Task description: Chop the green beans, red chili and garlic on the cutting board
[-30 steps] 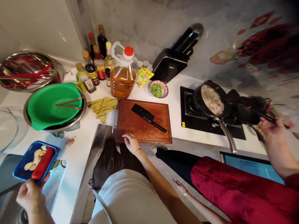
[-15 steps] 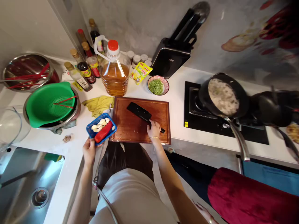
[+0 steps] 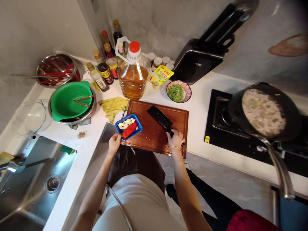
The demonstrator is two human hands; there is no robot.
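Note:
My left hand (image 3: 114,142) grips the near edge of a small blue tray (image 3: 128,126) that sits on the left corner of the wooden cutting board (image 3: 156,134). The tray holds garlic slices and a red chili. My right hand (image 3: 175,140) is closed round the handle of a black cleaver (image 3: 160,117), whose blade lies flat on the board.
A big oil jug (image 3: 133,75), sauce bottles, a yellow cloth (image 3: 112,106) and a bowl of chopped greens (image 3: 178,91) stand behind the board. A green colander (image 3: 69,101) with red chopsticks is left. The sink (image 3: 31,183) is near left; a full pan (image 3: 263,110) sits on the stove, right.
My left hand carried the blue tray from over the sink onto the board's left corner. My right hand slid from the board's front edge to the cleaver handle. The view shifted right.

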